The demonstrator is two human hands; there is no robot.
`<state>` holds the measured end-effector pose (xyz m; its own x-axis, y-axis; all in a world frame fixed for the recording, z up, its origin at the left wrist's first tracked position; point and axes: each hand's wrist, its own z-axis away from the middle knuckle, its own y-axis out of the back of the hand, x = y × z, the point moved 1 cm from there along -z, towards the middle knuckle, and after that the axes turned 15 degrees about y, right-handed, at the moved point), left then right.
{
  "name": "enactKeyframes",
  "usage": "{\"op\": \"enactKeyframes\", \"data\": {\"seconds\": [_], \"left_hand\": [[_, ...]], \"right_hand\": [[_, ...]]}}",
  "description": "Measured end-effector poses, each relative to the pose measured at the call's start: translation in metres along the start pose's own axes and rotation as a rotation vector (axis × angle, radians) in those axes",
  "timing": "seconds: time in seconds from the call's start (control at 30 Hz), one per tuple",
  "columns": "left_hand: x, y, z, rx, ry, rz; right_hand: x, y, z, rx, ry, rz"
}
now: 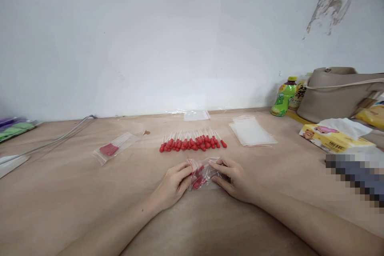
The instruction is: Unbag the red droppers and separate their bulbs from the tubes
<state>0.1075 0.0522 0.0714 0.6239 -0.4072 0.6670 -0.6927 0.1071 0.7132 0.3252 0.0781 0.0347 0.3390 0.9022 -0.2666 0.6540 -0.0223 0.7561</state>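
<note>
Between my hands, low in the middle of the view, is a clear zip bag (199, 177) with red-tipped sticks inside. My left hand (175, 180) pinches its left end, beside the red seal line. The right end is gripped by my right hand (232, 176), with the thumb and fingers on the plastic. Just beyond lies a row of loose red-tipped white sticks (192, 143), the red ends facing me. A filled bag (109, 149) of the same sticks rests to the left. Flat zip bags (253, 131) are stacked to the right, and another flat bag (196, 115) lies behind the row.
At the right stand a green bottle (283, 98) and a beige handbag (330, 95), with a yellow tissue pack (333, 138) in front. A blurred-out dark object (357, 178) is nearer. A grey cable (57, 140) and green and purple packages (18, 128) are at the left.
</note>
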Motion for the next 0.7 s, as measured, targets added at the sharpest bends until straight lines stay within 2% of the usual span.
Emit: {"op": "enactKeyframes", "data": {"seconds": [0.1,0.23,0.37,0.47,0.57,0.6,0.63,0.7], "left_hand": [[-0.007,-0.001,-0.003,0.001,-0.033,-0.016],[-0.011,-0.003,-0.002,0.066,-0.031,0.011],[-0.006,0.010,-0.001,0.101,0.013,0.058],[-0.003,0.040,-0.002,0.030,0.081,0.081],[-0.002,0.086,0.000,-0.078,0.246,0.092],[-0.001,0.102,0.001,-0.082,0.271,0.095],[0.000,0.117,0.003,-0.044,0.281,0.099],[0.003,0.142,0.006,0.163,0.252,0.091]], "right_hand": [[-0.001,0.000,0.000,-0.011,-0.003,-0.004],[-0.003,0.002,-0.002,-0.027,-0.015,-0.027],[-0.004,0.004,-0.003,-0.007,-0.057,-0.047],[-0.004,0.005,-0.003,0.006,-0.096,-0.049],[-0.005,0.006,-0.003,0.006,-0.106,-0.057],[-0.005,0.006,-0.003,0.008,-0.103,-0.062],[-0.005,0.006,-0.003,0.010,-0.100,-0.066],[-0.005,0.006,-0.004,0.011,-0.099,-0.071]]}}
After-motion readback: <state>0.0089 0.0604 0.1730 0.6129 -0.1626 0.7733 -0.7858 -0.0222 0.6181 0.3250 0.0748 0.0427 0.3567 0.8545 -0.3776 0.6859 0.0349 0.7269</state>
